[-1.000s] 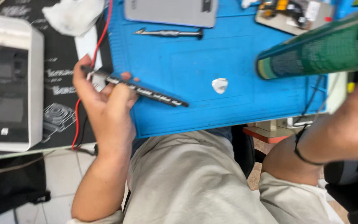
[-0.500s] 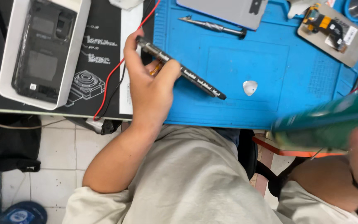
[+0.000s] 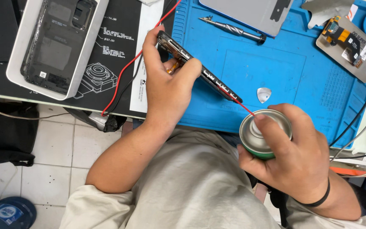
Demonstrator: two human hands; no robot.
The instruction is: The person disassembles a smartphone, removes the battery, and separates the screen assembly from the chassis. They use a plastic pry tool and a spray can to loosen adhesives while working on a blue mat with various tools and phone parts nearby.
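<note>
Swinging in from the side since half a second ago, the right hand point(image 3: 295, 157) is now gripping the green spray can point(image 3: 261, 135), finger on the nozzle, red straw aimed at the phone point(image 3: 198, 68). Left-hand fingers point(image 3: 172, 87) are clamping the phone edge-up above the blue mat point(image 3: 293, 76); short bursts, straw close, would suit.

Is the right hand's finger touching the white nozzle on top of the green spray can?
Touching. The head view shows the right hand gripping the green spray can, its forefinger lying directly on the white nozzle with no gap.
</note>
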